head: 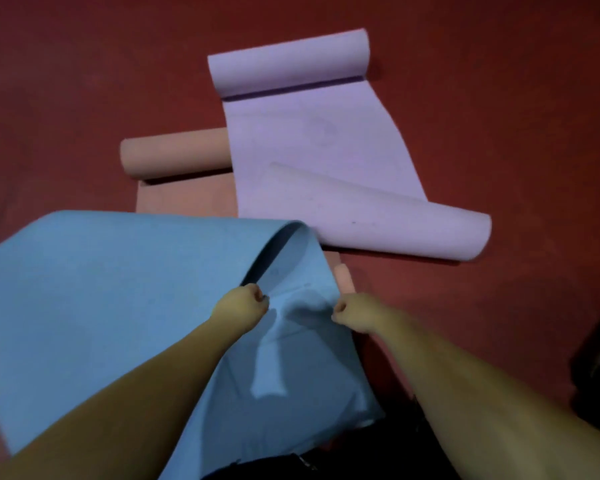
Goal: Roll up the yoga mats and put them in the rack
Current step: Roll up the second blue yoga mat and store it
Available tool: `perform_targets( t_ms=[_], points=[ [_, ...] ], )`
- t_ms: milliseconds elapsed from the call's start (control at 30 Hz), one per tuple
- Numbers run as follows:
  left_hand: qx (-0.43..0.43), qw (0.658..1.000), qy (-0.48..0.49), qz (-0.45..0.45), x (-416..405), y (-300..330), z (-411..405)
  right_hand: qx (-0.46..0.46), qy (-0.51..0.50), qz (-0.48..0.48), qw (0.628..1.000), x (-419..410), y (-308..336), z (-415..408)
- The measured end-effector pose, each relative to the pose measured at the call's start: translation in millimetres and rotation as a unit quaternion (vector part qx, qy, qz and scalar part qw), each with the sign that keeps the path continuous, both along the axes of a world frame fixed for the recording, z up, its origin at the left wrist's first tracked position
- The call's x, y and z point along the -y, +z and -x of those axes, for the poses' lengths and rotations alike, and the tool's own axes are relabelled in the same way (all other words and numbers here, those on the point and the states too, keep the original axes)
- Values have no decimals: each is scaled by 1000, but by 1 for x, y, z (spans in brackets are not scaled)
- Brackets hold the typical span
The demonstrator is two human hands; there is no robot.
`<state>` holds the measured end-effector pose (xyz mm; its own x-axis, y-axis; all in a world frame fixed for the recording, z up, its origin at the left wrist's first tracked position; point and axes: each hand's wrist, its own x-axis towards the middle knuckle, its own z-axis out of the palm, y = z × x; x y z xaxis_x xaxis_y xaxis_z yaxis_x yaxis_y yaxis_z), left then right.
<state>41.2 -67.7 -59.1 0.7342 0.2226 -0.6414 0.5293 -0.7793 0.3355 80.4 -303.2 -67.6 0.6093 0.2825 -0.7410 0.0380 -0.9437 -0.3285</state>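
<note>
Both fists, left hand (242,309) and right hand (355,313), clench the folded edge of the light-blue foam yoga mat (94,289). Beyond the grip lies a lilac foam mat (323,157) (ends curled), overlapping a peach one (177,157).

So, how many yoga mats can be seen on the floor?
3: a blue mat nearest, gripped by both hands; a purple mat farther back; an orange mat partly under it. More may lie outside view.

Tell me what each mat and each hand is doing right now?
Blue mat: lifted and folded over, not rolled, gripped by both hands.
Purple mat: mostly flat on the floor, both ends curled, lying over the orange mat.
Orange mat: partly rolled at its far end, the rest flat.
Left hand: fist gripping the blue mat.
Right hand: fist gripping the blue mat's edge.
</note>
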Motion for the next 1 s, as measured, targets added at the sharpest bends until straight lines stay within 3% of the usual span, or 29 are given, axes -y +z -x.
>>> perform_targets(
  t_ms=[100, 200, 333, 400, 500, 633, 800, 867, 1000],
  points=[
    [-91, 982, 150, 76, -18, -29, 12, -20, -22, -12, 999, -16, -36, 12],
    [-133, 921, 332, 156, -34, -46, 25, 9, -69, -54, 996, -37, -57, 15],
    [-148, 858, 447, 206, -43, -61, 48, 56, -87, -116, 988, -71, -57, 3],
    [-143, 811, 512, 245, -50, -69, 60, 87, -79, -159, 980, -90, -59, -9],
    [-83, 686, 649, 318, -60, -74, 69, 224, 13, -178, 958, -119, -56, -21],
    [18, 522, 768, 370, -72, -68, 82, 404, 209, -141, 879, -156, -57, -23],
    [106, 384, 820, 411, -91, -84, 114, 390, 345, -51, 852, -186, -66, -23],
    [115, 361, 820, 429, -93, -91, 119, 391, 340, -29, 855, -191, -66, -23],
    [132, 371, 834, 386, -104, -87, 115, 471, 306, -62, 825, -201, -65, -34]
  ],
)
